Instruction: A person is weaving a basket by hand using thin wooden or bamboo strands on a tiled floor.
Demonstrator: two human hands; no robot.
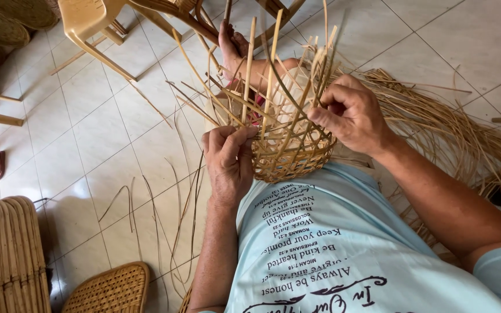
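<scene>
Head view looks down on a half-woven basket [288, 152] resting against the person's lap. Left hand [229, 159] has its fingers closed on the woven rim; right hand [352, 113] pinches a thin strip [297, 119] among the upright stakes. That strip could kink or snap if bent sharply, and loose stakes might spring apart. Basket's base is hidden, and the loose strips on the tiled floor [88, 133] run off the frame's edge.
</scene>
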